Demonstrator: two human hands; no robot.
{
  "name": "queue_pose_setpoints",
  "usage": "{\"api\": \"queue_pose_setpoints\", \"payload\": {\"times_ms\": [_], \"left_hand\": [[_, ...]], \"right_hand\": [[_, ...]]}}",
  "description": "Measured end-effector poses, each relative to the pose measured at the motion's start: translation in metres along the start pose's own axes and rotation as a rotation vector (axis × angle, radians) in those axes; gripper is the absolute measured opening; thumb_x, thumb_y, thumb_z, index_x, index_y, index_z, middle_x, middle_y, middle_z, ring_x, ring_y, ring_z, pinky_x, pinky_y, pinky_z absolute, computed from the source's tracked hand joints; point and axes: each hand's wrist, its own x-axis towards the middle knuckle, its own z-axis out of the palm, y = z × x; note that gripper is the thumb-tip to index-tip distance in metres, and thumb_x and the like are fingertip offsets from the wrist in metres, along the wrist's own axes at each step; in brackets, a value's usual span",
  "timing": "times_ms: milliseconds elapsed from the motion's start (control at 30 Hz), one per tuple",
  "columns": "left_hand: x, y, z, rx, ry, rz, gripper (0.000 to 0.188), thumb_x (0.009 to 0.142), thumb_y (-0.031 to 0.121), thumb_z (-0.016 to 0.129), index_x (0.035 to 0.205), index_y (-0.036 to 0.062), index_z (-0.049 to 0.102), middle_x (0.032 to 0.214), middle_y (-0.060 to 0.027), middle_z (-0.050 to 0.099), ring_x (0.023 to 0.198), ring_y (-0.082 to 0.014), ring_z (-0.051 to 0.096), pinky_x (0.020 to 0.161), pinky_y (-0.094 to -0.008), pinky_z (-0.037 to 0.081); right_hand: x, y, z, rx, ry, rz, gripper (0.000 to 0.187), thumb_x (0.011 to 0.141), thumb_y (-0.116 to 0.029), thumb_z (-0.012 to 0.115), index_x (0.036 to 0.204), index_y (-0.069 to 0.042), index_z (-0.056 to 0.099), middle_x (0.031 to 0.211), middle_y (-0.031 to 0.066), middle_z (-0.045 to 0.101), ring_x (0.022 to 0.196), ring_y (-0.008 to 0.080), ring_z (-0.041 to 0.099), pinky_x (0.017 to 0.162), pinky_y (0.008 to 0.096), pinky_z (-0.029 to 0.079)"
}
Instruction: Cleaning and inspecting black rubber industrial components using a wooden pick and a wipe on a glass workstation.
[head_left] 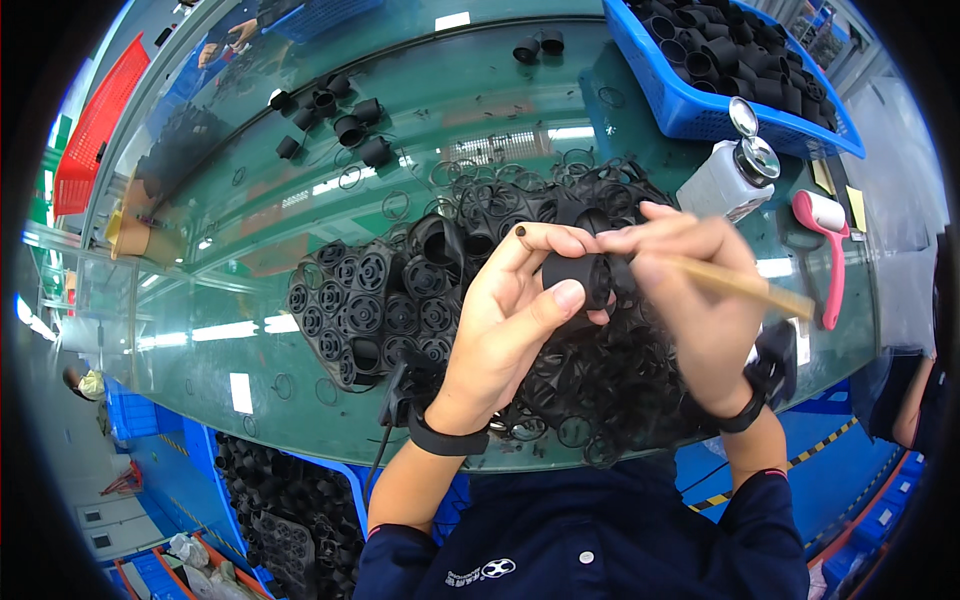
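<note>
Over the glass table, my left hand (pixel 497 325) is closed round a short black cylindrical part (pixel 570 272), with the thumb and fingers on its sides. My right hand (pixel 705 300) is blurred by motion and closed on a thin tan stick (pixel 785 297), which slants down to the right. Its fingertips meet the right end of the cylinder, where dark strips show. What the stick's other end touches is hidden. Beneath both hands lies a heap of black rings and scraps (pixel 600 385). A black moulded sheet of round parts (pixel 365 305) rests left of my left hand.
At the back right stands a blue basket (pixel 690 120) of black cylinders. A white bottle with a metal top (pixel 725 185) and a pink-handled roller (pixel 833 260) are near it. Several loose cylinders (pixel 348 130) lie far left. A blue crate (pixel 350 475) of black parts sits below the table edge.
</note>
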Motion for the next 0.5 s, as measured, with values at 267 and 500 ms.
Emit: {"api": "queue_pose_setpoints", "payload": {"times_ms": [267,500], "left_hand": [[0.001,-0.002,-0.003,-0.103,0.011,-0.024,0.023,0.086,0.015,0.056,0.104,0.0037,0.047,0.116,-0.0166,0.05,0.097,-0.0268,0.056,0.084,-0.0373,0.048],[0.001,-0.002,0.0,0.125,0.079,0.103,0.026,0.082,0.008,0.061,0.105,0.0031,0.048,0.113,-0.0129,0.05,0.103,-0.0202,0.052,0.089,-0.0338,0.044]], "right_hand": [[0.002,0.004,0.003,0.269,0.047,0.16,0.008,0.081,-0.001,0.062,0.089,0.001,0.06,0.091,0.013,0.064,0.086,0.0139,0.059,0.082,0.0285,0.044],[0.002,0.002,0.0,-0.136,0.055,-0.028,0.022,0.094,-0.012,0.047,0.108,0.002,0.059,0.091,0.0127,0.064,0.065,0.0131,0.062,0.064,0.0251,0.048]]}}
